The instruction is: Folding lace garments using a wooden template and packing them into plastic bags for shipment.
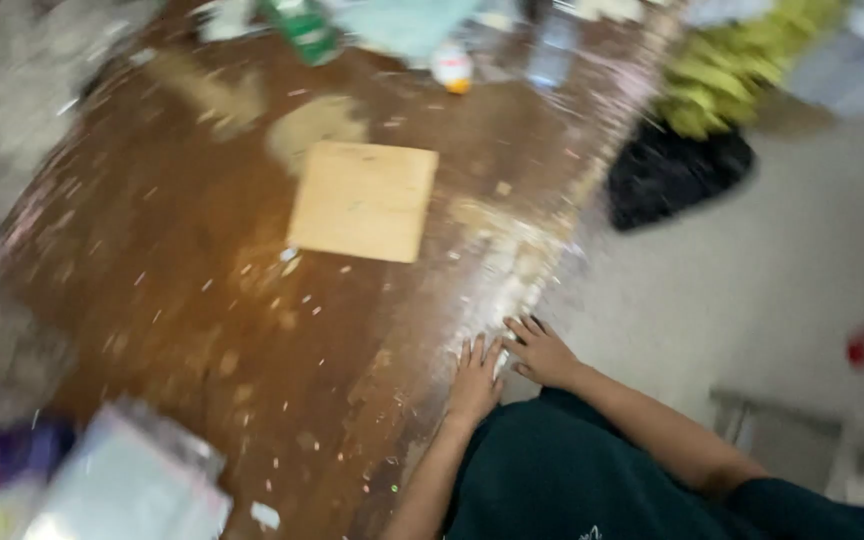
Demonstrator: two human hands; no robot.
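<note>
both hands empty, flat, fingers spread: left hand [474,378] and right hand [542,352] touching at the bench [202,300] edge. pale board [364,201] lies untouched further up the bench from them; crumbs still scattered around it.

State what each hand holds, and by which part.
Nothing is held. The left hand and right hand rest flat, fingers spread, at the dusty edge of the brown table.
</note>
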